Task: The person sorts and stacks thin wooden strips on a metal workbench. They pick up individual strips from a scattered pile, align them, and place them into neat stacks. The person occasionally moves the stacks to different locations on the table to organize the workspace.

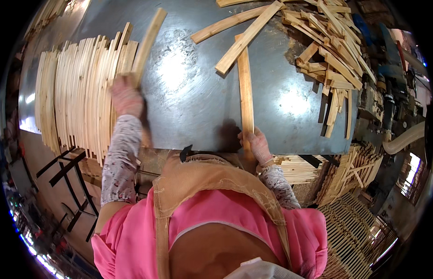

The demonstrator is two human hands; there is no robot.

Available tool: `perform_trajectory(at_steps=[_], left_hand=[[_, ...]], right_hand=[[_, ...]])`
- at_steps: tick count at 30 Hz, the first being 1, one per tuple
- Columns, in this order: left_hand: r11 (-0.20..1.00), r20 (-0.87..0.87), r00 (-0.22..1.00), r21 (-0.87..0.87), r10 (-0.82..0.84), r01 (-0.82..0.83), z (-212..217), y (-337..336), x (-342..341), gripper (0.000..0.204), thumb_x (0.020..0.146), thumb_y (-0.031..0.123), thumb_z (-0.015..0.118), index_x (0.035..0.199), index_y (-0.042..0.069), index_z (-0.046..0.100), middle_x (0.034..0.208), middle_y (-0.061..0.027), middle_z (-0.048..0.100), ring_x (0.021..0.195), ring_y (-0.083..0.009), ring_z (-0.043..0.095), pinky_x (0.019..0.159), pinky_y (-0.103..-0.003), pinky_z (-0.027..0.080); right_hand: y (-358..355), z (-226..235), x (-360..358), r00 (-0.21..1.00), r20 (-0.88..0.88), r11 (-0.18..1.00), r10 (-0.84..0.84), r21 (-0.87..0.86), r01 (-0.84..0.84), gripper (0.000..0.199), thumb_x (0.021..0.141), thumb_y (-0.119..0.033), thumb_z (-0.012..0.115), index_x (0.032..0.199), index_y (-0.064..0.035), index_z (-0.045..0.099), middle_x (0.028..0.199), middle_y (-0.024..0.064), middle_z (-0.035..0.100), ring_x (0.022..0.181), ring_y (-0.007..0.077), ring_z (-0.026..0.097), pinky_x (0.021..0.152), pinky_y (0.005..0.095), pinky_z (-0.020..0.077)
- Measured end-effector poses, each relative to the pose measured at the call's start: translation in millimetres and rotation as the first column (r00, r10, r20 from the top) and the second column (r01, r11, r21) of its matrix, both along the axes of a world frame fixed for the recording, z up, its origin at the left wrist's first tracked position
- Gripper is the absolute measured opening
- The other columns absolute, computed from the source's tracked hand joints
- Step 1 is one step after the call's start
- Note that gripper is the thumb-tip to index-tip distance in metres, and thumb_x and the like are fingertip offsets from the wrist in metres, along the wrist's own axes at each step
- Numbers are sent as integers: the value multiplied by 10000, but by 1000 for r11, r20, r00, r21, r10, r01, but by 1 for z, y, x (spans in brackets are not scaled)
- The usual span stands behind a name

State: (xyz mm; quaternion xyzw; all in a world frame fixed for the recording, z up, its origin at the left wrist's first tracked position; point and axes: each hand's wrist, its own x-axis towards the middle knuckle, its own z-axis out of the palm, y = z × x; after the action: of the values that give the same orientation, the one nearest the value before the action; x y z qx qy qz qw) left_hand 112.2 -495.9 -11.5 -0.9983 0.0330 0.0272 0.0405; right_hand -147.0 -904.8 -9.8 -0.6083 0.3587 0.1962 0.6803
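My left hand (pixel 126 95), slightly blurred, is closed around a pale wooden strip (pixel 149 44) at the right edge of a row of strips (pixel 79 88). That strip leans a little to the right at its far end, and part of it is hidden beneath the hand. Close to the table's front edge, my right hand (pixel 259 146) pinches the near end of another wooden strip (pixel 245 93). The far part of this one lies under a slanting strip (pixel 249 37), which crosses over it.
A jumbled heap of strips (pixel 335 46) covers the far right of the metal table (pixel 193 116). One curved-looking strip (pixel 228 24) points toward it. Below the front edge are a black metal frame (pixel 72 186) on the left and stacked wood (pixel 298 168) on the right.
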Motion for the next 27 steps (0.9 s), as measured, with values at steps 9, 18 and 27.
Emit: perform_trajectory(at_steps=[9, 18, 27], left_hand=[[761, -236, 956, -648, -175, -20, -30, -73, -48, 732, 972, 471, 636, 1543, 30, 516, 1327, -280, 699, 1235, -434, 675, 1105, -479, 506], [771, -630, 771, -535, -92, -345, 8, -68, -84, 720, 837, 654, 778, 1192, 29, 737, 1039, -245, 772, 1003, -411, 750, 916, -510, 564], [980, 111, 980, 95, 165, -175, -59, 93, -102, 697, 949, 422, 751, 1533, 104, 543, 1671, -177, 406, 1541, -370, 364, 1301, -565, 209]], right_hand=[[106, -64, 32, 837, 60, 827, 544, -208, -523, 351, 1077, -376, 612, 1248, -83, 701, 1084, 136, 775, 993, 331, 743, 860, 447, 590], [40, -96, 204, 762, 375, 802, 528, -515, -303, 177, 1052, -251, 619, 979, -95, 578, 829, 72, 614, 685, 221, 587, 589, 385, 484], [21, -40, 411, 994, 6, 511, -108, -858, 61, 1077, 825, -469, 844, 1616, 27, 307, 1496, 314, 557, 1294, 431, 658, 1077, 462, 556]])
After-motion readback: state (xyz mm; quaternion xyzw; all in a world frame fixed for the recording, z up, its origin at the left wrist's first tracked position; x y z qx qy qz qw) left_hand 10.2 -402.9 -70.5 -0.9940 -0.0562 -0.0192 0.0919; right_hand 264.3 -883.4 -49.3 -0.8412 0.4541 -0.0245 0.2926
